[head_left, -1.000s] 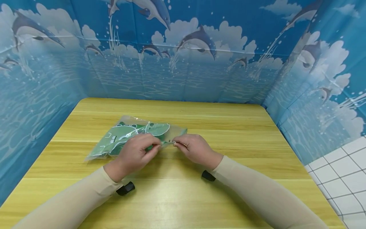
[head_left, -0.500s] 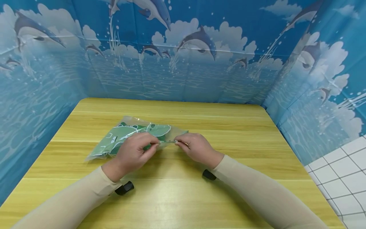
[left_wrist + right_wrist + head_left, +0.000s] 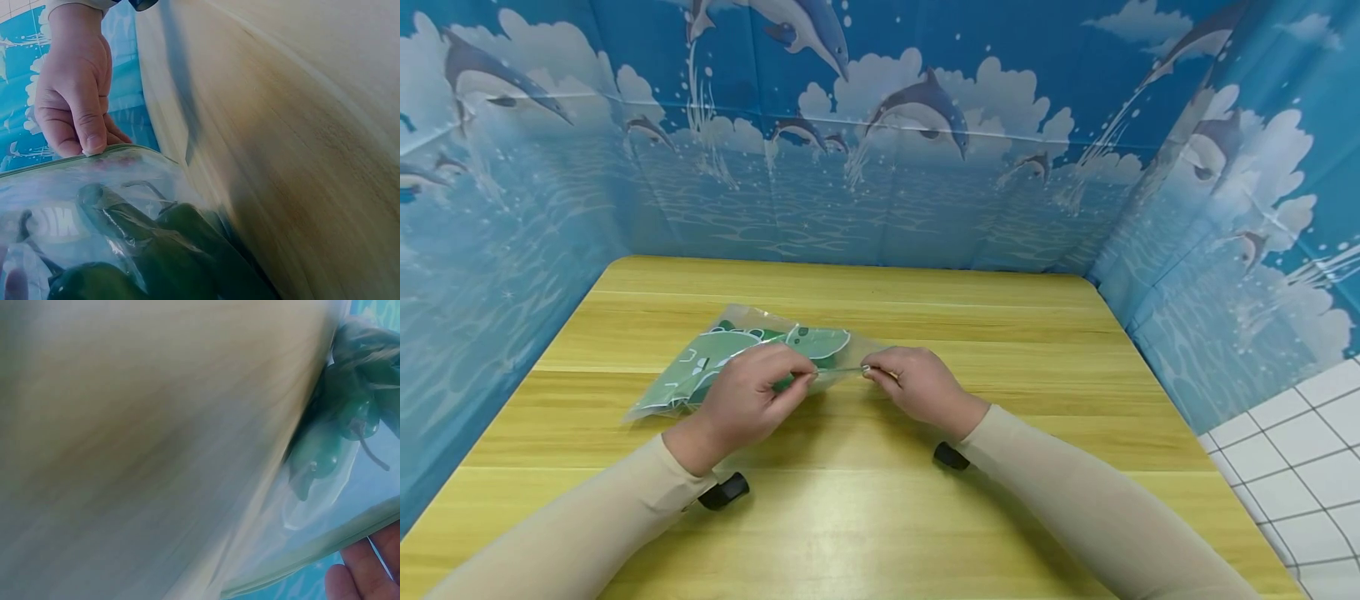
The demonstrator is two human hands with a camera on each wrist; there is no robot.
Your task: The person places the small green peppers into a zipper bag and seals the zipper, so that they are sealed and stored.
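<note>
A clear zip bag (image 3: pixel 722 350) with a pale green cartoon print lies on the table left of centre, its opening edge towards the right. Inside it, dark green peppers (image 3: pixel 162 247) with stems show through the plastic. My left hand (image 3: pixel 751 396) pinches the bag's edge between thumb and fingers, lying partly over the print. Farther along that edge my right hand (image 3: pixel 921 386) pinches it, with a small white piece at its fingertips. Between both hands the edge is stretched straight. The right wrist view shows the left hand's fingers (image 3: pixel 369 569) at the green seal strip (image 3: pixel 300 556).
A wood-grain table (image 3: pixel 880 517) carries the bag. Blue dolphin-print curtains (image 3: pixel 880 167) stand behind it and along both sides. White tiles (image 3: pixel 1300 467) show at the lower right. Black straps (image 3: pixel 726 492) sit at the wrists below the sleeves.
My right hand has slid slightly right along the bag's edge and my left hand has shifted slightly left. The gap between them has widened, and the edge is straighter.
</note>
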